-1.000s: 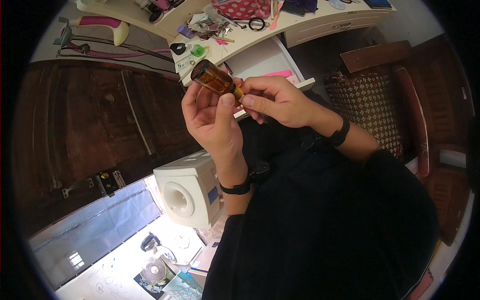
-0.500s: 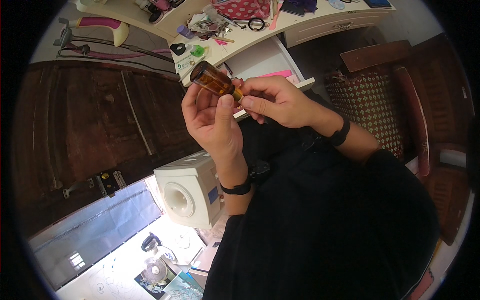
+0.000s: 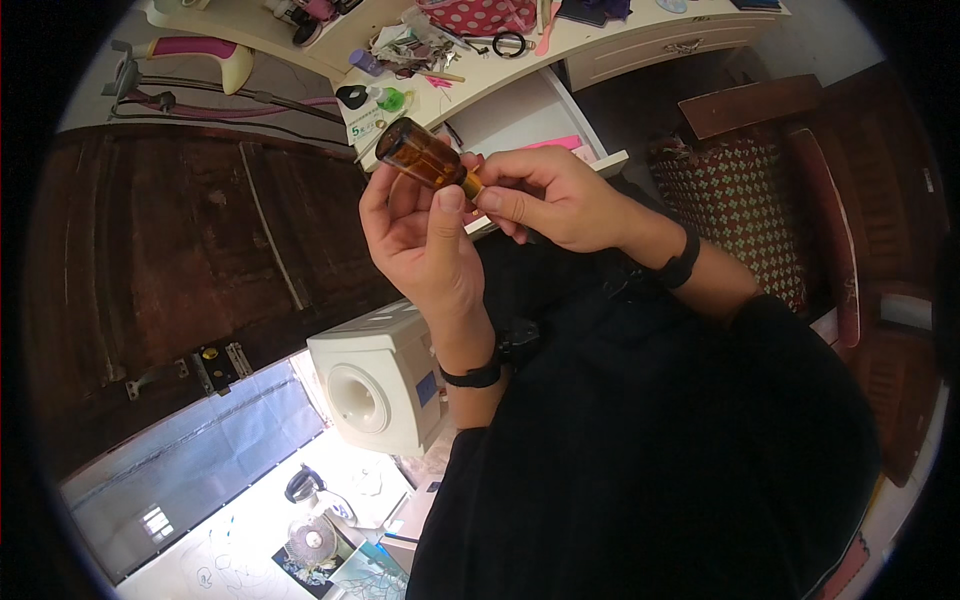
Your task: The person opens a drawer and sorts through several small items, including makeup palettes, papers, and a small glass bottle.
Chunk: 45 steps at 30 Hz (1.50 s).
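An amber glass bottle (image 3: 414, 152) is held above the front of the desk, tilted with its base up and to the left. My left hand (image 3: 428, 245) is closed around it, the thumb pressing near the bottle's shoulder and the fingers behind the glass. At its lower right end is a gold-coloured cap or collar (image 3: 471, 185). My right hand (image 3: 560, 200) pinches that gold end between thumb and fingers. The right fingertips partly hide it, so its lower part cannot be made out.
Behind the bottle, a drawer (image 3: 520, 112) stands pulled out, with a pink item (image 3: 556, 143) inside. The cream desk (image 3: 610, 45) carries a green bottle (image 3: 390, 98), a black ring (image 3: 509, 44) and a polka-dot bag (image 3: 480, 14). A patterned seat (image 3: 735, 215) is at right, a white appliance (image 3: 372, 385) lower left.
Both hands and the bottle have shifted very slightly left and up in the picture. The grip of each hand looks the same.
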Tool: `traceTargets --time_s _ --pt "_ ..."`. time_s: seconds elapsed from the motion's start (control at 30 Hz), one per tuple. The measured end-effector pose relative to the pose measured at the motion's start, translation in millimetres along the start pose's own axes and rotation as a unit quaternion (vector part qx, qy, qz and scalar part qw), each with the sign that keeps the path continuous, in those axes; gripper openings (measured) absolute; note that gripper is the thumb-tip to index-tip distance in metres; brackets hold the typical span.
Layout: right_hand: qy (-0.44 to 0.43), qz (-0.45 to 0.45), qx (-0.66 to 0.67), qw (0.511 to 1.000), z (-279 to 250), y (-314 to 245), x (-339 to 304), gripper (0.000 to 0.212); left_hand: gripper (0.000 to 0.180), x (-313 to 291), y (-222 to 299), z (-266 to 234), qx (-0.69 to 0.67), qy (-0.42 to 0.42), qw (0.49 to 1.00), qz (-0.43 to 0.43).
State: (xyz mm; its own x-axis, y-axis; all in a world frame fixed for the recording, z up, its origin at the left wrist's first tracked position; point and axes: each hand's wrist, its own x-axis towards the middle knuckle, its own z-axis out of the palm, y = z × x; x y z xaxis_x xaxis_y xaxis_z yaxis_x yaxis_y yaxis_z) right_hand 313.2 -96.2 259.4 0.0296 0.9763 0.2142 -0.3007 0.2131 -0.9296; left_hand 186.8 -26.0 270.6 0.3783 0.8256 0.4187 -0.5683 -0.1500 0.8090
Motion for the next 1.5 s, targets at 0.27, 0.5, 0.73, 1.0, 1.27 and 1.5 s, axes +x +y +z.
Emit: traceTargets --time_s 0.27,0.5,0.73,1.0,1.27,1.5 --pt "0.007 0.009 0.012 1.000 3.2 3.2 -0.6 0.020 0.046 -0.7 -1.6 -3.0 -0.011 0.010 1.000 -0.006" --pt "0.008 0.008 0.014 1.000 5.2 1.6 -0.9 0.020 0.044 0.6 -2.8 -0.5 -0.007 0.013 1.000 0.001" --pt "0.022 -0.002 -0.026 0.999 0.7 4.6 -2.5 0.022 0.044 -1.4 -2.4 2.3 -0.034 -0.032 0.999 -0.018" --pt "0.038 -0.033 -0.039 0.998 4.5 1.6 -2.3 0.022 0.043 1.7 -1.5 3.9 -0.018 -0.016 1.000 -0.005" --pt "0.094 -0.127 -0.104 0.982 11.7 0.4 -5.6 0.022 0.044 0.9 -0.8 7.4 -0.059 -0.031 0.998 -0.019" --pt "0.124 -0.240 -0.240 0.932 6.4 -1.0 -4.1 0.020 0.050 -1.5 -0.9 12.7 -0.085 -0.013 0.996 -0.028"
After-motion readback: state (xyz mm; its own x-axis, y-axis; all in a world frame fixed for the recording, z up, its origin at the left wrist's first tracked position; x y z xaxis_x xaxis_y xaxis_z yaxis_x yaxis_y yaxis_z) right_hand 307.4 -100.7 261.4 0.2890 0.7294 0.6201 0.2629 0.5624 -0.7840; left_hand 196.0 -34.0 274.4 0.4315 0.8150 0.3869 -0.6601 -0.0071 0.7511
